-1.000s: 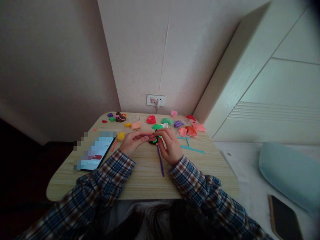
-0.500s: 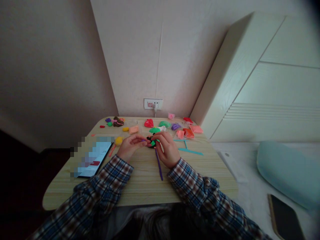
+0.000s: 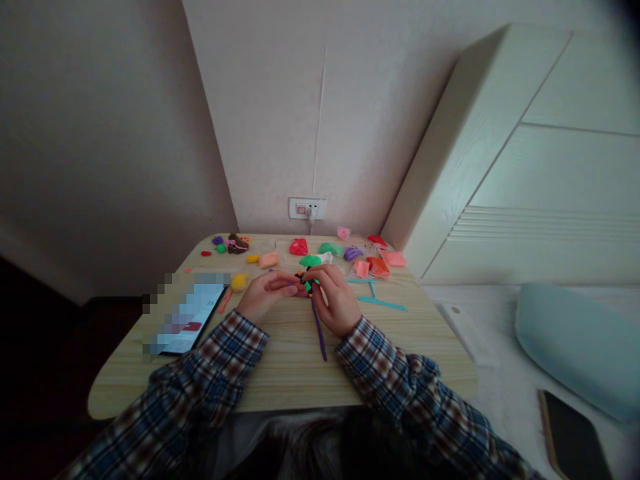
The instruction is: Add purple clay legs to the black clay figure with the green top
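Observation:
Over the middle of the table, a small black-and-green clay figure (image 3: pixel 309 285) is held between my two hands, mostly covered by fingers. My left hand (image 3: pixel 267 293) supports it from the left, fingers bent against the thumb, with a speck of purple at the fingertips. From the right, my right hand (image 3: pixel 334 299) pinches it with thumb and fingers. Just below the hands lies a purple modelling tool (image 3: pixel 319 330). A lump of green clay (image 3: pixel 311 261) rests right behind the fingers.
Several bagged clays, among them a red pack (image 3: pixel 299 247) and an orange pack (image 3: pixel 379 267), line the back of the table. Blue plastic tools (image 3: pixel 383 304) lie right of my hands. A tablet (image 3: pixel 193 320) is at left; a dark phone (image 3: pixel 575 433) lies off the table at right.
My left fingers have shifted slightly right and closer around the clay figure, covering more of its black part. My right hand keeps nearly the same pinch.

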{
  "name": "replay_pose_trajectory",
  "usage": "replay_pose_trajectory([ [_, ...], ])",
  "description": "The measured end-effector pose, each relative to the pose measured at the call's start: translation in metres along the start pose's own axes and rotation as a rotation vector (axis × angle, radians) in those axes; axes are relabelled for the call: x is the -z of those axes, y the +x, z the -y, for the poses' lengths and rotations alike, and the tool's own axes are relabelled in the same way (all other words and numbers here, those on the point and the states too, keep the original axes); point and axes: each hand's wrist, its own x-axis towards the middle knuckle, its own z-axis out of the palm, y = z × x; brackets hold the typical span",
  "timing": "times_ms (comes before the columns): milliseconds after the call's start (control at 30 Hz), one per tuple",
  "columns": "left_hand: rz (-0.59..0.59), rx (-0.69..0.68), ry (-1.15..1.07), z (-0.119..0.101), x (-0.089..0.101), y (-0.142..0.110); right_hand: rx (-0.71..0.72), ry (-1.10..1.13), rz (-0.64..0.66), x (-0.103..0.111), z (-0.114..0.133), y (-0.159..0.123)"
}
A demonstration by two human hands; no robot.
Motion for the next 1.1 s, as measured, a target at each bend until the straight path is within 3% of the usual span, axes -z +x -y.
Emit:
replay_pose_trajectory([
  [133,0.059,0.006,-0.036,-0.003,-0.002,-0.002,-0.008,0.002,-0.001,-0.001,-0.001,0.0],
  [300,-0.022,0.075,0.042,-0.006,-0.003,-0.001,0.005,0.019,0.004,0.0,0.002,0.0],
  [600,0.019,0.101,-0.003,-0.009,-0.012,-0.002,0.17,0.035,0.238,-0.003,0.002,0.001],
  [767,0.06,0.131,-0.01,-0.007,-0.011,-0.002,0.143,-0.033,0.23,-0.005,-0.002,0.0],
  [1000,-0.081,0.027,0.092,0.001,-0.003,0.002,0.02,-0.016,0.11,-0.004,-0.003,0.001],
  [1100,-0.069,0.02,0.122,0.002,-0.003,0.002,-0.034,-0.012,0.092,-0.002,-0.002,0.002],
])
